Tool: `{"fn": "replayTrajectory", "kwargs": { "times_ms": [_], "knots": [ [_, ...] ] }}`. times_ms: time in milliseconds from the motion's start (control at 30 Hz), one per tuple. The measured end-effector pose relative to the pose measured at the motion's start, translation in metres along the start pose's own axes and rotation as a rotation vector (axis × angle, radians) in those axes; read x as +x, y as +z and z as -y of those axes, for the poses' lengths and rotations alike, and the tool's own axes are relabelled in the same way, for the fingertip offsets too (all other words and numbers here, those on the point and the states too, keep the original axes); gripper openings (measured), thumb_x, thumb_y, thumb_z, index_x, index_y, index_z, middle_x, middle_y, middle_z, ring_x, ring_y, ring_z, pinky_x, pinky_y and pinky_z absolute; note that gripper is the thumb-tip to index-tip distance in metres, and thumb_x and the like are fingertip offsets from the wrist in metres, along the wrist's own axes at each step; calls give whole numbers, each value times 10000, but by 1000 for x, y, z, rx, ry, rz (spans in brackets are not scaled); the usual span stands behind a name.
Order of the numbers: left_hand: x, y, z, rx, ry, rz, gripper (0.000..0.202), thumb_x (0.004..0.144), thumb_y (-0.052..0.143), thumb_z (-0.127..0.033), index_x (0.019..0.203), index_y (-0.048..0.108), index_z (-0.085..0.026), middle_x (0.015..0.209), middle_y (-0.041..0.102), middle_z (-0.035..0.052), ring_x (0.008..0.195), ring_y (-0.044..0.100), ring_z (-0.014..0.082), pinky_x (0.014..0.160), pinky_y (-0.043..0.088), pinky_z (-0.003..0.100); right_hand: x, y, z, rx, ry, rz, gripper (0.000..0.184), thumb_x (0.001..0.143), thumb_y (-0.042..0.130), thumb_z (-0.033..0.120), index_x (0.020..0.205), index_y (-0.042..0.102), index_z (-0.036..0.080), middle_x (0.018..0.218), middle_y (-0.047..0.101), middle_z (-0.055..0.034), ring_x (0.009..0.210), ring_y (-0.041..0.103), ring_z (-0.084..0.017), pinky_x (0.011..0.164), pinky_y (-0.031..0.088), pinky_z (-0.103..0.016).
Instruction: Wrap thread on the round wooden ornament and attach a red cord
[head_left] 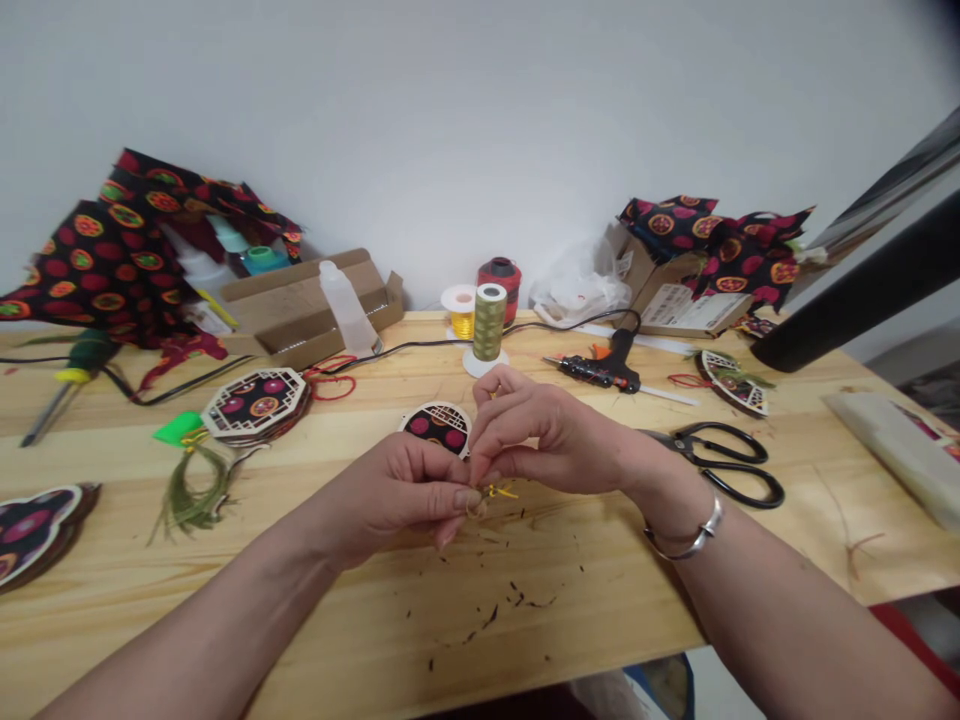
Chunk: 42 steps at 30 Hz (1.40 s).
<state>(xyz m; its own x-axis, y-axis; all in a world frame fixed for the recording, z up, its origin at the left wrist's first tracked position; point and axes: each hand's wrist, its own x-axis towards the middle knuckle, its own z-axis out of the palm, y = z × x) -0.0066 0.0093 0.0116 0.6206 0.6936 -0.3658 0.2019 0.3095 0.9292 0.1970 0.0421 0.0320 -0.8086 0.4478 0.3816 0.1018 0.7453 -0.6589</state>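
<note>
My left hand (pixel 412 490) pinches a small knotted yellow cord (pixel 502 491) between thumb and fingers, low over the table. My right hand (pixel 544 430) is closed too, its fingertips pinched on the same cord from above. The yellow ends poke out to the right; a thin pale loop hangs below, and the rest is hidden by my fingers. Just behind the hands lies a round ornament (pixel 433 428) with a white lattice rim and dark patterned fabric, partly covered. A green thread spool (pixel 489 325) stands farther back.
Black-handled scissors (pixel 739 465) lie right of my right wrist. Behind them rests a glue gun (pixel 607 365) with its cable. An octagonal ornament (pixel 259 405) and a green tassel (pixel 193 490) lie left. Cardboard boxes (pixel 307 310) line the wall. Dark scraps (pixel 487 618) litter the wooden table (pixel 360 620).
</note>
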Motion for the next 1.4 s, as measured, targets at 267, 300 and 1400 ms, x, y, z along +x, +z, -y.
{"fn": "replayTrajectory", "kwargs": {
  "times_ms": [267, 300, 1400],
  "knots": [
    [1, -1, 2, -51, 18, 59, 208, 735, 673, -316, 610, 681, -150, 465, 562, -32, 437, 377, 76, 459, 255, 227, 0, 4, -3, 12, 50, -55, 68, 820, 635, 146, 781, 691, 145, 728, 642, -31, 883, 413, -162, 841, 395, -295],
    [1, -1, 3, -63, 14, 58, 182, 735, 675, -307, 641, 697, -152, 467, 569, -32, 437, 387, 77, 459, 260, 227, 0, 4, -4, 11, 51, -70, 61, 811, 641, 132, 775, 690, 140, 725, 640, -31, 874, 414, -159, 838, 397, -292],
    [2, -3, 9, 66, 7, 82, 249, 750, 664, -356, 608, 658, -152, 468, 531, -43, 424, 378, 73, 459, 307, 228, 6, 12, 6, 359, 634, -18, 272, 737, 671, 394, 763, 645, 124, 643, 553, 27, 593, 438, -73, 520, 327, -198]
  ]
}}
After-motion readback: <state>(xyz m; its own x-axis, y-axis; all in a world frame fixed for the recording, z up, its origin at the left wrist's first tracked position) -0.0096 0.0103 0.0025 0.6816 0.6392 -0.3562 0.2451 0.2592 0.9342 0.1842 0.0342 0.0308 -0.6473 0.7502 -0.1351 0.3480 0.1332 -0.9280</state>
